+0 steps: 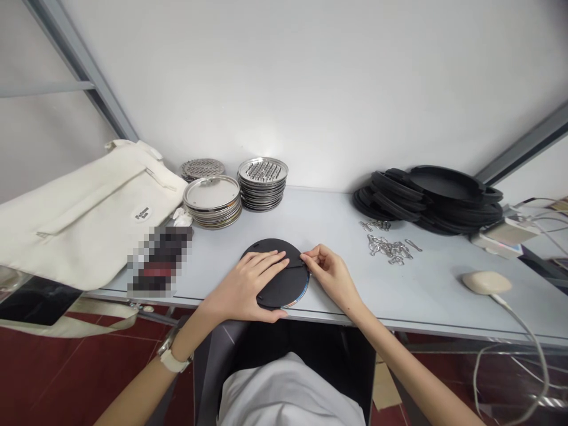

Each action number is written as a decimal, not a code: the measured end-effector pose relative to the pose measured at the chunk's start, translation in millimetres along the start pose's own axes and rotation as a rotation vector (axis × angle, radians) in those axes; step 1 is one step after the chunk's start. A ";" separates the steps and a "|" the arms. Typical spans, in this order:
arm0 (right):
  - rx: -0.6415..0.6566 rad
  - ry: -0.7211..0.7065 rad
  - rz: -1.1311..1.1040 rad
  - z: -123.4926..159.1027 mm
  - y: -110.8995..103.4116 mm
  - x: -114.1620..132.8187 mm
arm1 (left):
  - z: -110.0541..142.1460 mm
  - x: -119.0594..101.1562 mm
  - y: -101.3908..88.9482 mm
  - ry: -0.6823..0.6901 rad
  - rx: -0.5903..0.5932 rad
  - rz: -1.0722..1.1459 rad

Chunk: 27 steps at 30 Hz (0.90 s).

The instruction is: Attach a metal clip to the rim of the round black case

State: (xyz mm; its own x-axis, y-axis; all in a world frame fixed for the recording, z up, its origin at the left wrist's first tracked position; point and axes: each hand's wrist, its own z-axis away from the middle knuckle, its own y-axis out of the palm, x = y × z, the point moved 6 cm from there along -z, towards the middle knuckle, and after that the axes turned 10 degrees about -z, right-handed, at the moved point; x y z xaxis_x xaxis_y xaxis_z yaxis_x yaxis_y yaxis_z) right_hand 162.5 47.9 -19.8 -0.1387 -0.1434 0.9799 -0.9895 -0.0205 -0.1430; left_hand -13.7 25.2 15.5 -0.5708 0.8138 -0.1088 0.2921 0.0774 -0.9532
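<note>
A round black disc (pixel 284 278) lies flat on the grey table (pixel 426 290) near its front edge, with a shiny metal rim showing at its lower right. My left hand (pixel 248 284) rests flat on the disc's left half, fingers stretched out, holding it down. At the disc's right upper edge my right hand (pixel 331 269) has its fingertips pinched together. What they pinch is too small to make out.
Two stacks of round metal plates (pixel 213 201) and perforated discs (pixel 262 182) stand at the back. A pile of black discs (pixel 430 198) lies back right, small metal clips (pixel 388 245) in front of it. A cream bag (pixel 84 219) lies left, a beige mouse (pixel 486 282) right.
</note>
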 end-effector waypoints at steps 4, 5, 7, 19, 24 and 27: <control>0.002 0.006 -0.012 6.7 0.0 -2.3 | 0.2 0.4 0.0 0.001 0.001 -0.003; 0.013 0.009 -0.030 8.1 -0.3 -2.6 | 0.3 0.6 0.0 0.000 0.001 -0.004; 0.039 0.017 -0.060 9.9 -1.7 -2.3 | 0.5 0.8 0.2 -0.002 0.005 -0.007; 0.321 0.065 -0.132 1.4 -12.8 9.1 | -0.1 0.8 1.0 -0.006 0.016 -0.010; 0.421 0.131 -0.155 -4.8 -13.4 10.1 | 0.8 1.7 1.3 -0.006 0.015 -0.012; 0.475 0.163 -0.167 -6.8 -13.7 10.8 | 0.6 2.1 1.1 -0.006 0.008 -0.006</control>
State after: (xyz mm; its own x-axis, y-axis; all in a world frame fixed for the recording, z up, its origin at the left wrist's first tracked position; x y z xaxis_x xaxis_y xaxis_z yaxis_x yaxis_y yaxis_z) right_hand 174.3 53.4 -6.3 -0.0228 0.0553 0.9982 -0.8766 -0.4812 0.0067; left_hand -15.0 26.6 14.0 -0.5771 0.8099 -0.1052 0.2828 0.0774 -0.9560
